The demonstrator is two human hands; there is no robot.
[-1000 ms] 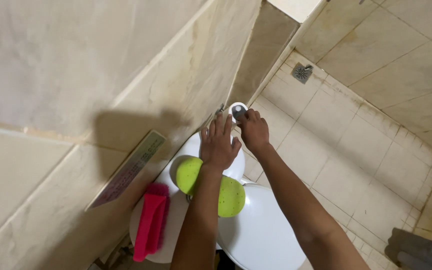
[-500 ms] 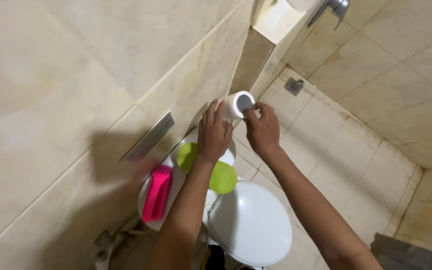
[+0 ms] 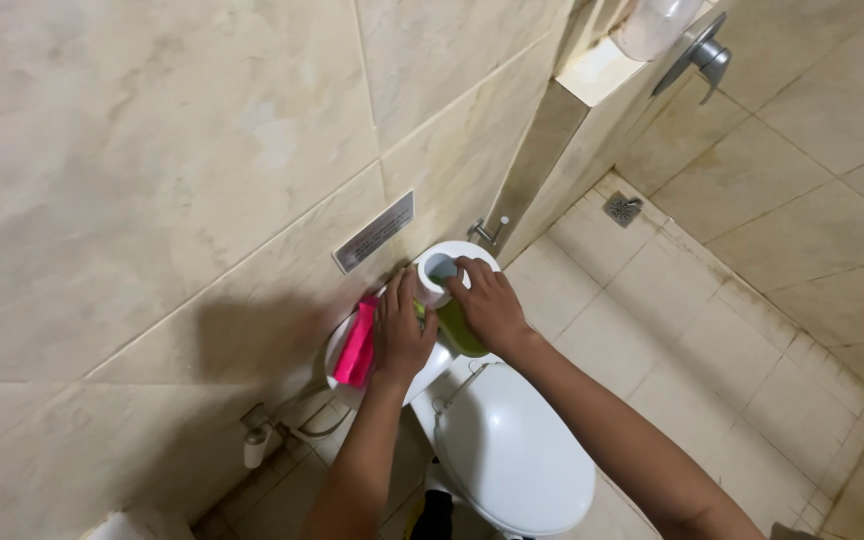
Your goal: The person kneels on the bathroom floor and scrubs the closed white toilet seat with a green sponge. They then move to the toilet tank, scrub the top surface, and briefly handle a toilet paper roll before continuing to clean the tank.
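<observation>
- The right hand (image 3: pixel 490 305) is closed over the top and far edge of a white toilet paper roll with a hollow cardboard core (image 3: pixel 439 270), its fingers curled over the rim.
- The left hand (image 3: pixel 402 330) has its fingers wrapped on the roll's near left side, so both hands clamp the same roll between them.
- The roll sits above the white ceramic toilet cistern (image 3: pixel 344 368), close against the beige marble-tiled wall (image 3: pixel 152 150), core facing up.
- To my eye, a firm hold with the thumbs clear of the core would keep the paper from crushing or unwinding.
- Under the hands lies a lime-green rounded object (image 3: pixel 462 330), partly hidden; I cannot tell what it is.
- Just left of the left hand, a bright pink folded cloth (image 3: pixel 356 347) lies on the cistern.
- Near the hands is the closed white toilet lid (image 3: pixel 512 450).
- On the wall, up and left of the roll, a small grey rectangular plate (image 3: pixel 373 232) is fixed at a slant.
- A metal wall hook (image 3: pixel 488 231) sticks out to the right of the plate.
</observation>
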